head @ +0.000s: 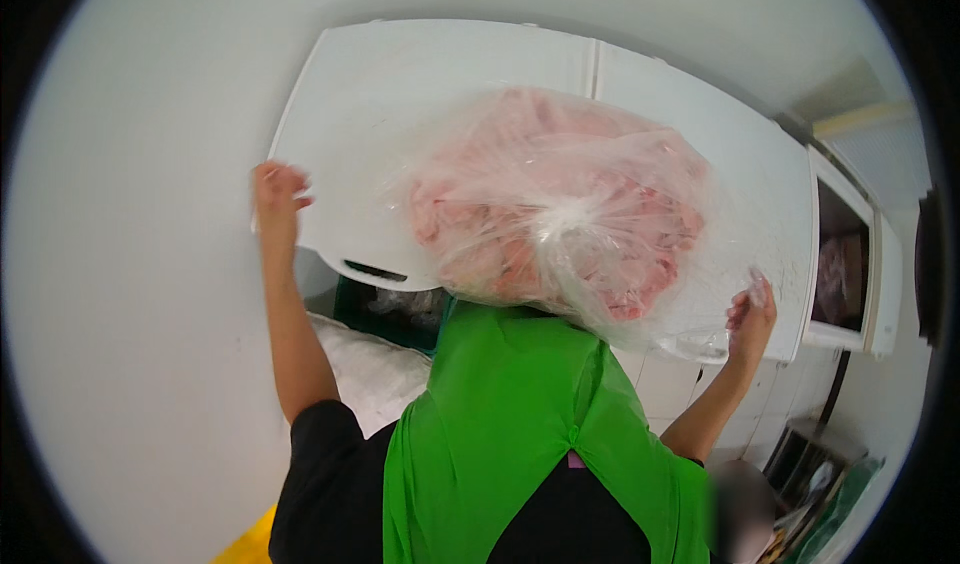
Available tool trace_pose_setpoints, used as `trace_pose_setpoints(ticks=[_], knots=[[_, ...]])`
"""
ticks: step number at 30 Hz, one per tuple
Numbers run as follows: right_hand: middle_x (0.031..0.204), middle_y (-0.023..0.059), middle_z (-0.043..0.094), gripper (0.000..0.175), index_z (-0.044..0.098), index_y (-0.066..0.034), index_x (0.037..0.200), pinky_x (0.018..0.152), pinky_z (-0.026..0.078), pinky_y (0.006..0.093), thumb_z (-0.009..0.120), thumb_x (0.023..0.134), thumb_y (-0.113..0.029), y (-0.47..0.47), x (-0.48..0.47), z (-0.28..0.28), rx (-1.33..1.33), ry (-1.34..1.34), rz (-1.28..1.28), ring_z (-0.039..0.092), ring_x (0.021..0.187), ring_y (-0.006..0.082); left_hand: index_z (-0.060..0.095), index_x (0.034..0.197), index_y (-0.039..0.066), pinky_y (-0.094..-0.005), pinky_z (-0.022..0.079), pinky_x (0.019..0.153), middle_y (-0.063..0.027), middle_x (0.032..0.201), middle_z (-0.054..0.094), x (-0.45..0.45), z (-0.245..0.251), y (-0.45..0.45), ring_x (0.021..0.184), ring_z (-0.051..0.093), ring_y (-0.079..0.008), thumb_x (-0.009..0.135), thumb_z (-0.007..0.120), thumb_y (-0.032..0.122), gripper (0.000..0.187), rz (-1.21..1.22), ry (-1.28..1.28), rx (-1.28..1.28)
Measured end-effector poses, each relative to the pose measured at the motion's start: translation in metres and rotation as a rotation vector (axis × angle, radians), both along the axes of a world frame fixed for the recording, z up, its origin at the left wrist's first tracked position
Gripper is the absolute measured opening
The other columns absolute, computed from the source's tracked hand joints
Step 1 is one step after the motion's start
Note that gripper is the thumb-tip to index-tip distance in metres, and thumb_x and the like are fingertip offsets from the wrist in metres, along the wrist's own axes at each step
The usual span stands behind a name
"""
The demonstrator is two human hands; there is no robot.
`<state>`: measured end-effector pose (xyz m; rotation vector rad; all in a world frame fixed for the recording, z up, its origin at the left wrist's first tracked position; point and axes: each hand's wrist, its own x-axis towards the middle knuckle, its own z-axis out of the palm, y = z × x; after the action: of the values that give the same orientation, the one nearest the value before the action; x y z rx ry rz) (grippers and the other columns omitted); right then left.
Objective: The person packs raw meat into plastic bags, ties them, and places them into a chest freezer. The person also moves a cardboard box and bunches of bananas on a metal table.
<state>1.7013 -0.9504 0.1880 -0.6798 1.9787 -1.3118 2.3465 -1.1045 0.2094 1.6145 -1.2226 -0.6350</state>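
Observation:
A large clear plastic bag (559,211) filled with pale pink raw meat lies on a white tabletop (375,106). Its film is gathered into a whitish bunch near the middle, and loose film trails towards the front right. My left hand (279,185), slightly blurred, is at the tabletop's left edge, away from the bag. Its fingers are bent and apart with nothing visible in them. Over the right part of the tabletop is my right hand (751,315), just beyond the bag's loose film. Its fingers are curled and blurred, so whether it holds anything is unclear.
Below a handle slot (375,270) stand a dark green crate (356,312) with clear plastic inside and a white sack (375,372). A white-framed unit (877,264) adjoins the right side. A person's blurred head (742,511) is at lower right. Walls border the left and back.

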Motion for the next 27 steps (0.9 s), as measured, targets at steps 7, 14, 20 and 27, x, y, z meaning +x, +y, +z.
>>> trace_pose_setpoints(ticks=[7,14,20,27], knots=[[0.157,0.0069,0.024,0.07,0.027,-0.0264,0.152,0.103,0.033,0.0593,0.046,0.093,-0.06,0.033,-0.005,-0.131,-0.048,-0.321,-0.317,0.034,0.133,0.0329,0.054,0.127,-0.001,-0.0319,0.047,0.081,-0.0103,0.115,0.062,-0.086,-0.193,0.03,0.101,0.056,-0.017,0.102,0.05,0.038,0.047,-0.25,0.417,0.431],[0.128,0.0135,0.055,0.041,0.047,0.0008,0.131,0.096,0.047,0.0386,0.049,0.102,-0.028,0.037,0.096,-0.17,-0.023,-0.544,-0.07,0.055,0.114,0.0243,0.062,0.091,0.003,-0.0292,0.043,0.062,-0.0036,0.077,0.057,-0.127,-0.19,0.033,0.069,0.052,-0.0129,0.106,0.039,0.033,0.041,0.09,0.602,0.254],[0.104,0.0095,0.063,0.027,0.053,-0.0008,0.114,0.072,0.055,0.0324,0.049,0.102,-0.025,-0.038,0.095,-0.066,-0.124,-0.452,0.031,0.063,0.089,0.0193,0.037,0.065,0.021,-0.0241,0.024,0.039,0.0067,0.056,0.031,-0.096,-0.018,-0.017,0.046,0.03,-0.0074,0.104,0.044,0.039,0.044,-0.071,0.863,0.171],[0.059,0.0007,0.049,0.026,0.061,-0.0015,0.103,0.035,0.033,0.024,0.052,0.1,-0.026,-0.078,0.039,0.056,-0.176,0.108,0.064,0.043,0.041,0.0079,0.044,0.078,0.016,-0.02,0.026,0.038,0.0065,0.065,0.039,-0.095,0.13,-0.077,0.051,0.035,-0.0039,0.1,0.055,0.021,0.025,-0.377,0.833,0.048]])
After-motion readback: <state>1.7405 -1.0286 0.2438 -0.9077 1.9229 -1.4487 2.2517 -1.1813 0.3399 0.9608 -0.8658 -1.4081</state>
